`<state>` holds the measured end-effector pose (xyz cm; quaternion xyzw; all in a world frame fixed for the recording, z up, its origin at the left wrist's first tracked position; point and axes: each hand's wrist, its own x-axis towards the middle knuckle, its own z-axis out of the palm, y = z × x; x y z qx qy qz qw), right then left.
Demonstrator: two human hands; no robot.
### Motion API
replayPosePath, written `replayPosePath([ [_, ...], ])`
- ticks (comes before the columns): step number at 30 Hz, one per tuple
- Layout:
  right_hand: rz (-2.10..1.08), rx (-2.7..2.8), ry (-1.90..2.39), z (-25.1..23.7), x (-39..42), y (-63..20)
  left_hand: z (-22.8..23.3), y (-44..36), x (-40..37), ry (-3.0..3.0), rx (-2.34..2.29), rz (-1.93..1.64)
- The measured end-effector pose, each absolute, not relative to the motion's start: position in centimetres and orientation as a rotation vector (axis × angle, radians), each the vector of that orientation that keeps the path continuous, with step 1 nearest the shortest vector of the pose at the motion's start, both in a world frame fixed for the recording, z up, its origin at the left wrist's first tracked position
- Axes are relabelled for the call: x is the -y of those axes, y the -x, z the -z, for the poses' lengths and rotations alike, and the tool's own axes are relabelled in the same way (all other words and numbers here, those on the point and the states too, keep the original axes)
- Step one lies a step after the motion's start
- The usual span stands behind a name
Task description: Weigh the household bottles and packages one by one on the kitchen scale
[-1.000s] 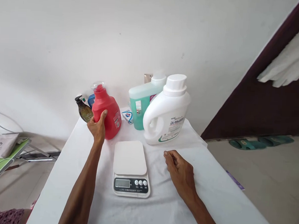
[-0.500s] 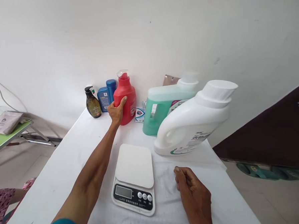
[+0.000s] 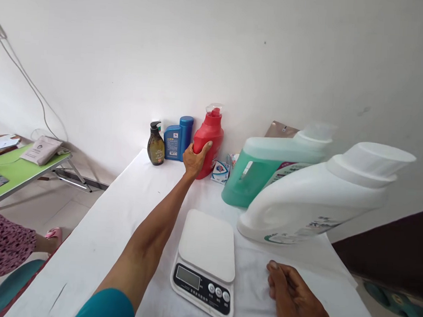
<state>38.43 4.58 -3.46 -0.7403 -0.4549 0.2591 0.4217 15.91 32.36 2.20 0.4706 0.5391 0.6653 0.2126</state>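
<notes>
At the far side of the table, my left hand (image 3: 194, 161) is closed around the red bottle (image 3: 209, 138), gripping it from the near left. The bottle stands upright beside a blue bottle (image 3: 173, 141) and a small soap box (image 3: 220, 172); a clear cap sits on its top. Nearer to me lies a white kitchen scale (image 3: 207, 246) with a blank grey display. To its right my right hand (image 3: 298, 295) rests over the cloth, fingers curled in and thumb against the index finger, with nothing visible in it.
A white detergent jug (image 3: 301, 201) and a green liquid jug (image 3: 253, 165) stand at the right. A dark pump bottle (image 3: 156, 146) is at the back left. Past the table's left edge are a green folding table (image 3: 10, 181) and a person's leg (image 3: 42, 243).
The view has turned left, so everything on the table sits further right in the picture. My left hand stays on the red bottle, and my right hand stays curled beside the scale.
</notes>
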Motion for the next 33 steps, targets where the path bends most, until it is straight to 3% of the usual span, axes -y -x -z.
replayPosePath([
  [4,-0.661,1.117,1.861,3.6,-4.6,-38.6,-2.3,-12.8,-29.8,-1.421,-1.619,-2.031],
  [8,-0.659,1.136,1.859,3.7,-4.6,-38.6,-2.8,-6.8,-28.5,-1.289,-2.085,-2.278],
  [12,-0.675,1.109,1.899,3.5,-4.7,-38.5,-3.3,-2.2,-29.7,-1.217,-2.355,-1.745],
  [15,-0.689,1.092,1.902,3.5,-4.7,-38.5,-3.0,-1.0,-31.2,-1.265,-2.364,-1.469],
  [23,-0.685,1.176,1.866,3.9,-4.7,-38.9,-2.8,0.3,-30.8,-1.311,-2.327,-1.402],
  [33,-0.613,1.237,1.703,4.3,-5.3,-38.4,-3.8,0.3,-15.8,-1.526,-2.002,-1.477],
])
